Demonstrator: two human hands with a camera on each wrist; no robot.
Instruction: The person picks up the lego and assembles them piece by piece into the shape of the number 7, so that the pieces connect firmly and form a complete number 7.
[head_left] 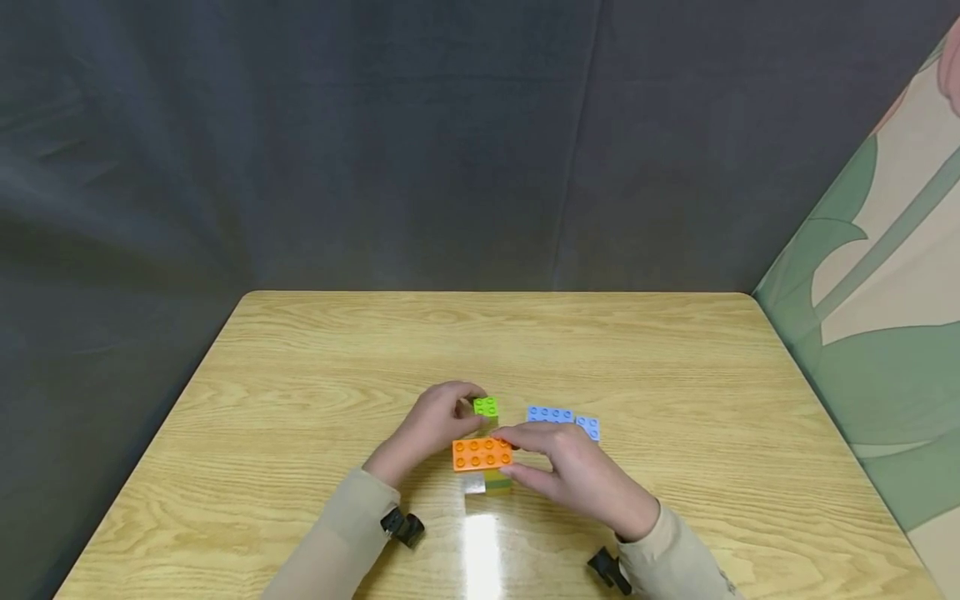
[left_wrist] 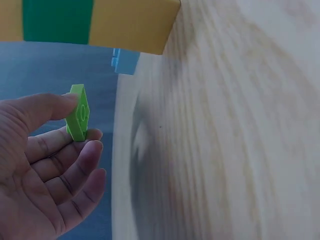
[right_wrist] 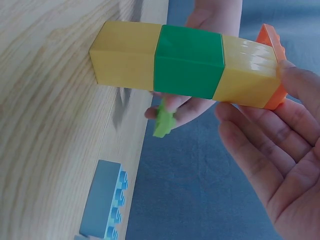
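My left hand [head_left: 442, 417] pinches a small lime green brick [left_wrist: 78, 112] between thumb and fingers, held above the table. My right hand [head_left: 573, 467] grips the right end of a flat orange brick [head_left: 482, 455] with two rows of studs. That orange brick sits on top of an upright tower of yellow and green blocks [right_wrist: 189, 62], jutting out past its sides. In the head view most of the tower is hidden beneath the orange brick. The lime brick is just beyond the tower, close to it but apart.
A long blue brick [right_wrist: 102, 198] with studs up lies on the wooden table [head_left: 300, 375] to the right of the tower. Beside it is a shorter blue brick [head_left: 589, 427]. Dark cloth [head_left: 420, 150] hangs behind the table, and a patterned cloth [head_left: 885, 350] at the right.
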